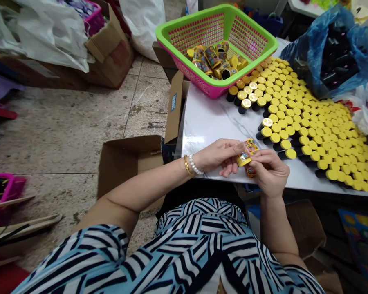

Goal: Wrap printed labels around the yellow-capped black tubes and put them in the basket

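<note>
Both hands meet over the front edge of the white table, around a small yellow piece with a colourful print [244,157], perhaps a label or sleeve. My left hand [222,157] pinches it between thumb and fingers from the left, its lower fingers loosely curled. From the right, my right hand [270,169] grips its edge with thumb and forefinger. Another printed piece [250,171] shows just below, partly hidden by the right hand. Just beyond the hands, many black tubes with yellow caps [291,154] stand packed together, a few leaning at the near side.
A green and pink basket [216,83] with printed, yellow-ended pieces overhangs the table's back left corner. At the back right stands a blue plastic bag [306,53] of black tubes. Open cardboard boxes [119,159] sit below the table's left edge. Bare white tabletop [208,122] lies left of the tubes.
</note>
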Demonstrator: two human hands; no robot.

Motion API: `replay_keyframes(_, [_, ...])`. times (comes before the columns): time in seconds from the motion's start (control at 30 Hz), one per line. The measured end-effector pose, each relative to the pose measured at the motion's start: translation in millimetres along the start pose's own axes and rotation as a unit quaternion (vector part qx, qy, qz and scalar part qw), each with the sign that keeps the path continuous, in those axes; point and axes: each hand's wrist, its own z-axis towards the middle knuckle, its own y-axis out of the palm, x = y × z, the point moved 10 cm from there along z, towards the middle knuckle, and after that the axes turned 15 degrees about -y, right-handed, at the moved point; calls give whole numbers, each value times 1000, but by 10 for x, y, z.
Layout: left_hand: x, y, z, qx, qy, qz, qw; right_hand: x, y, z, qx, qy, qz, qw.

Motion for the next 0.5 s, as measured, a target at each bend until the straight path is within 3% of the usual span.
replay_keyframes(0.07, [-10,32,-13,-20,-7,-6,1000,41,16,-20,8,6,15,1000])
replay_keyframes(0.23, [-65,-10,8,1,-29,3,1000,-3,118,-36,-35,-12,-17,999])
replay_keyframes(0.4, [-105,-20,58,-6,-33,-2,999,-107,92,-12,0,-58,-63,996])
replay_keyframes(0.5, [-98,11,24,-6,-23,3,1000,-86,56,-45,5,-40,-56,998])
